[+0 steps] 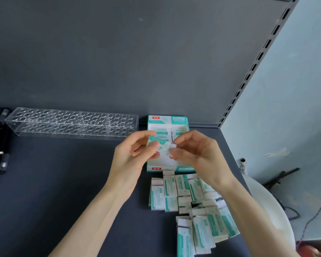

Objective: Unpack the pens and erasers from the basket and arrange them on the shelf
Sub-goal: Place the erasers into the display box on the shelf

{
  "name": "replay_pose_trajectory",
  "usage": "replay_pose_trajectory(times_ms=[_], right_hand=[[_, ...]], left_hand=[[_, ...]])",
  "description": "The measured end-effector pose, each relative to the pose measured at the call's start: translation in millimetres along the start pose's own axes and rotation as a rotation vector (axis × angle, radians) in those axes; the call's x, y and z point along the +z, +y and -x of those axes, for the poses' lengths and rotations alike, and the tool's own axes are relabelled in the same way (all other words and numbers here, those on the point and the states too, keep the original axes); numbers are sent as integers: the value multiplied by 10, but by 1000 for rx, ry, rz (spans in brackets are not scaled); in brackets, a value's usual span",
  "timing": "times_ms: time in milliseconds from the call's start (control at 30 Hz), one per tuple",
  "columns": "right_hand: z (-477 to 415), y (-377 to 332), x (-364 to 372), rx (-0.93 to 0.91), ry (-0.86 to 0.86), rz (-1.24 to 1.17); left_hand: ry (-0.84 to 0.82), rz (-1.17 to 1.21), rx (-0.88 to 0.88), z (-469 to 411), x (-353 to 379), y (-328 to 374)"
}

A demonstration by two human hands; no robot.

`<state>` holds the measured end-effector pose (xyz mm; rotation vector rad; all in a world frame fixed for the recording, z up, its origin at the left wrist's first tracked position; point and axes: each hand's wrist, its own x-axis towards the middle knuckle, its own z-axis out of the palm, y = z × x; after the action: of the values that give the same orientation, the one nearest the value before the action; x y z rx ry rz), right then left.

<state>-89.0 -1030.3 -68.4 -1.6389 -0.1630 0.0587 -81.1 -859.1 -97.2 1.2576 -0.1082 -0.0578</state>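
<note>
Left grip [130,158] pinches the teal-sleeved end of a small eraser [158,145] between thumb and curled fingers, while the right grip [198,154] pinches its white end with the fingertips. Both are raised over the dark shelf [63,182], which meets a grey back panel [137,52]. A clear rack [72,123] full of round holes lies along that panel, its long axis running left to right. Just right of it a teal-and-white display box [167,119] lies flat and open, long axis pointing from the near edge towards the panel, with a few erasers at its far end. Nearer the person, a pile of loose erasers [193,201] covers the shelf, most lying lengthwise towards the box, the nearest ones fanned out at a slant. Black pens [0,145] lie at the far left, pointing roughly towards the panel. The held eraser hangs above the box, its long axis slanting from upper left down to lower right; its print is too blurred to read.
</note>
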Motion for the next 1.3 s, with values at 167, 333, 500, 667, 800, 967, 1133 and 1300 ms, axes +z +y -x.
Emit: replay_pose_trajectory(times_ms=[167, 333, 500, 667, 800, 967, 1133, 1300], right_hand=[[8, 7, -50, -63, 86, 6], [1, 17, -46, -74, 189, -25], [63, -14, -43, -75, 92, -93], [111, -15, -68, -9, 36, 11], [126, -6, 26, -57, 30, 234], [38, 50, -57, -221, 104, 532], [-121, 121, -337, -170, 96, 959], [-205, 170, -301, -179, -1, 1090]], left_hand=[[-61, -110, 18, 32, 15, 43], [-84, -248, -16, 19, 30, 29], [-133, -267, 42, 25, 23, 42], [8, -117, 75, -4, 33, 35], [70, -247, 153, 17, 102, -23], [139, -596, 262, 41, 36, -91], [19, -829, 52, 60, -102, -140], [-34, -925, 57, 62, -54, -180]])
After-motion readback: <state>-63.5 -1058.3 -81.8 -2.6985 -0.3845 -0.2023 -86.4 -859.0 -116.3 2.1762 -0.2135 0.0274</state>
